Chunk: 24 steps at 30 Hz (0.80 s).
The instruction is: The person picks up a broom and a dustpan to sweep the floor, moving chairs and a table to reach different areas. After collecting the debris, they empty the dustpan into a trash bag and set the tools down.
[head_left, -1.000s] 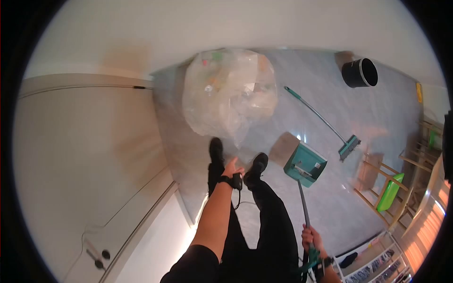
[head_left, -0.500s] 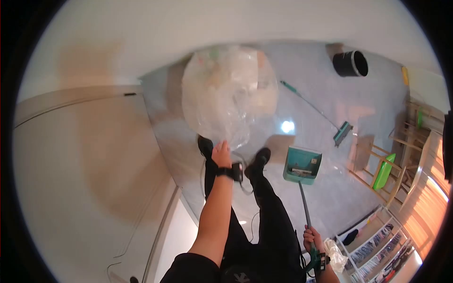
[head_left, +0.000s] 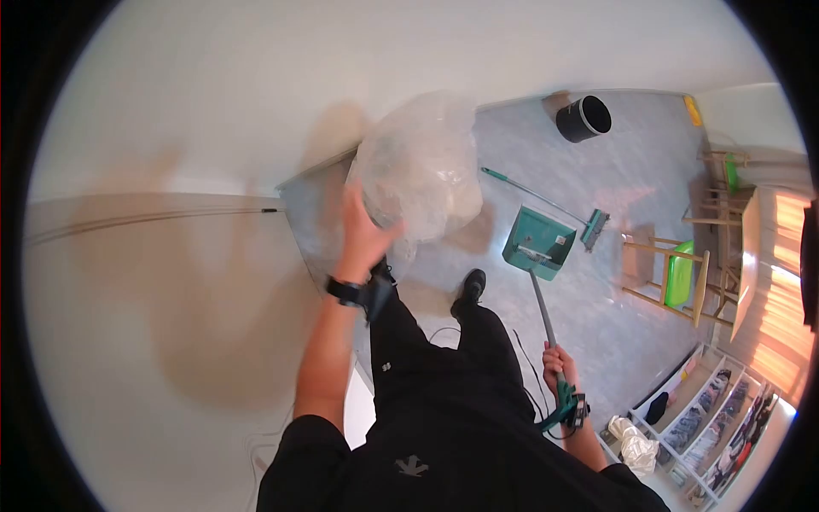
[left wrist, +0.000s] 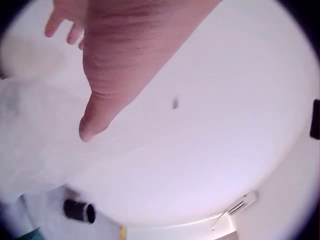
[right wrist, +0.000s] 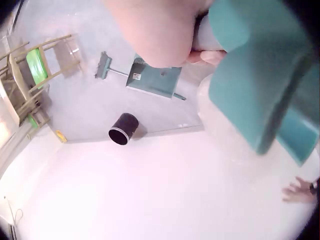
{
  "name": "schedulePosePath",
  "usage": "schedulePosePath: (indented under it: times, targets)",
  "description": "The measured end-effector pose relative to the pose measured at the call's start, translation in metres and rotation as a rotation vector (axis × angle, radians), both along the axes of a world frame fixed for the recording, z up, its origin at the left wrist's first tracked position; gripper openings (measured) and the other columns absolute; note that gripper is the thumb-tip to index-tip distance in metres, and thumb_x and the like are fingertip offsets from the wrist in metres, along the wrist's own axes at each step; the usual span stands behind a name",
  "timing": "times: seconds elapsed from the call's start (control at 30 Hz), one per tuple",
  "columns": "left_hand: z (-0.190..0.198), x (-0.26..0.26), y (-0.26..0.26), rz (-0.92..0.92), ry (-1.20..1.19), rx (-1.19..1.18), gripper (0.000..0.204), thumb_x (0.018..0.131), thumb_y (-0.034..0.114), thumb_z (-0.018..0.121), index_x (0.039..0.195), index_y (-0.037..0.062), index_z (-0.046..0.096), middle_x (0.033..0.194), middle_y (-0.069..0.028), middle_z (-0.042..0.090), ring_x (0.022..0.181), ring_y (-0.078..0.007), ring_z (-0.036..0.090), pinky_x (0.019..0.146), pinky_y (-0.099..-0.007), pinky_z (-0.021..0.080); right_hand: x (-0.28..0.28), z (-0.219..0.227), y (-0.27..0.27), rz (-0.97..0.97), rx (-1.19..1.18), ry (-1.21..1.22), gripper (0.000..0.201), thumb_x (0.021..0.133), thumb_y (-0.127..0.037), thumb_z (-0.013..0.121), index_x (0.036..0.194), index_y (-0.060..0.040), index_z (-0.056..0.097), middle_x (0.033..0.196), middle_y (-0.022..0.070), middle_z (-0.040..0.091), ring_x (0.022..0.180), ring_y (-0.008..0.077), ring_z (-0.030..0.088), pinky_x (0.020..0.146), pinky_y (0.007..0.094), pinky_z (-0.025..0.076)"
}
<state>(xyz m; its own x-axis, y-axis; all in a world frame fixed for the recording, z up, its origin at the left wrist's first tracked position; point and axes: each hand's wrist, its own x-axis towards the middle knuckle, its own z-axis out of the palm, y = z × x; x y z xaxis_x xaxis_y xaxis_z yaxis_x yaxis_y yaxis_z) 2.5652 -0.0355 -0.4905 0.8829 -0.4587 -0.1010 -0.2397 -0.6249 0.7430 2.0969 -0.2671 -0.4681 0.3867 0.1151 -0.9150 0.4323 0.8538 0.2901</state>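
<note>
A big translucent plastic bag bulges by the wall. My left hand is raised in front of its left side, thumb and fingers spread; whether it touches the plastic cannot be told. In the left wrist view the hand has its thumb stretched out, the bag beyond. With curled fingers my right hand grips the grey pole of a green dustpan. The right wrist view has that hand on the pole, close to green plastic parts.
A broom lies on the floor right of the bag, its handle pointing toward it. Farther back is a black bin on its side. Wooden chairs with green seats stand at the right, a white shelf rack at lower right.
My left hand has moved up and left from the bag's lower edge, and its fingers have spread. The bag looks narrower in the head view. My right hand keeps its grip on the pole.
</note>
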Motion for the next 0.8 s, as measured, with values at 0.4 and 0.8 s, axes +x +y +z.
schedulePosePath:
  times: [0.4, 0.8]
  targets:
    - [-0.328, -0.103, -0.057, 0.413, 0.302, 0.476, 0.070, 0.075, 0.012, 0.071, 0.135, -0.0005, 0.038, 0.120, -0.0246, 0.056, 0.111, -0.0349, 0.057, 0.091, -0.0424, 0.047, 0.071, 0.077, 0.077, 0.003, -0.054, 0.120, 0.034, 0.103, -0.019, 0.039, 0.131, -0.0011, 0.042, 0.075, -0.0009, 0.034, 0.054, 0.0063, 0.033, 0.040, 0.0195, 0.033]
    - [-0.226, -0.054, -0.048, 0.357, 0.155, -0.125, 0.039, 0.088, 0.006, 0.048, 0.125, -0.0045, 0.042, 0.103, -0.0230, 0.063, 0.092, -0.0387, 0.063, 0.081, -0.0420, 0.049, 0.009, 0.100, 0.102, 0.498, -0.135, 0.095, 0.035, 0.102, -0.024, 0.042, 0.132, -0.0038, 0.043, 0.074, -0.0017, 0.032, 0.053, 0.0059, 0.031, 0.039, 0.0191, 0.026]
